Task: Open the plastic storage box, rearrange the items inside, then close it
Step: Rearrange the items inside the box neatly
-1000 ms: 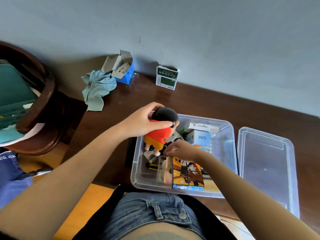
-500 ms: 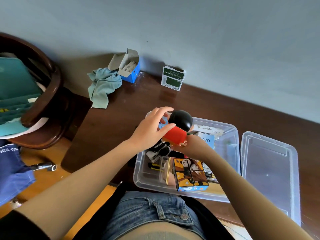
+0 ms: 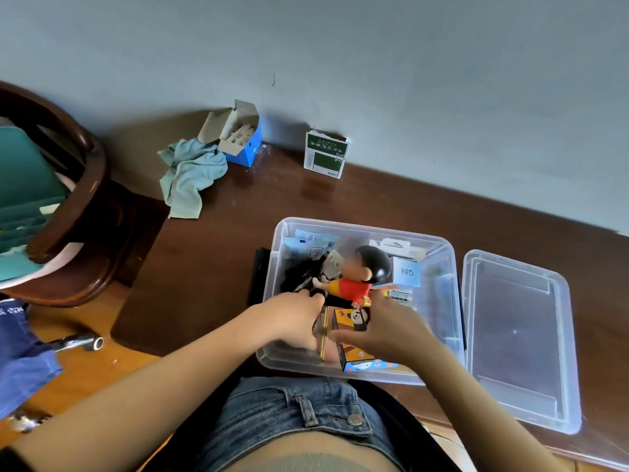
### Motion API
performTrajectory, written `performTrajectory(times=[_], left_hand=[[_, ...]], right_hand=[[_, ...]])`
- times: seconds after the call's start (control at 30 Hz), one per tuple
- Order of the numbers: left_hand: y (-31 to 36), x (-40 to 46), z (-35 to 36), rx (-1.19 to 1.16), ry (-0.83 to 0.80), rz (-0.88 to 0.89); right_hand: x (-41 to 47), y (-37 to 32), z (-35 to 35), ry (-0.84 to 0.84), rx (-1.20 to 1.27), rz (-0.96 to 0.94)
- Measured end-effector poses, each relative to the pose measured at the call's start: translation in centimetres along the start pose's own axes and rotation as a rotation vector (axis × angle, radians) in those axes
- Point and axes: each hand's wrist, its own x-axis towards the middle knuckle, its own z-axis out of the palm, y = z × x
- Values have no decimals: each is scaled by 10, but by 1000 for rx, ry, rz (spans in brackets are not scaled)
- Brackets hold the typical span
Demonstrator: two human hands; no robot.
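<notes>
Legible text: one label only.
Small pale-blue cardboard carton (image 3: 406,271) inside the clear plastic storage box (image 3: 442,253) carries dark characters "Q88", seen upside down from the head view. Green-and-white printed carton (image 3: 326,155) standing at the wall on the dark wooden bench (image 3: 221,253) shows rows of print, too small to read. Light-blue sachets (image 3: 308,245) in the box's far left corner bear barcode-like marks, unreadable.

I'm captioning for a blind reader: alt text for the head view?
Both hands, left hand and right hand, reach into an open clear storage box on a dark wooden table; a red-shirted doll lies inside, the lid beside it.
</notes>
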Motion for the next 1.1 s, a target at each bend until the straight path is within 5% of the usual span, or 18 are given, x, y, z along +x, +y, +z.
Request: performTrajectory(times=[0.17, 0.43, 0.73, 0.83, 1.1], left_hand=[[10, 11, 15, 193, 149, 100], [25, 22, 23, 217, 196, 39], [22, 22, 17, 319, 245, 257], [20, 20, 11, 404, 218, 295], [13, 25, 9, 359, 178, 260]], right_hand=[[7, -6, 1, -95, 52, 15], [6, 57, -23, -209, 546, 79], [16, 64, -23, -473, 394, -3], [20, 57, -23, -495, 266, -28], [24, 65, -17, -481, 415, 10]])
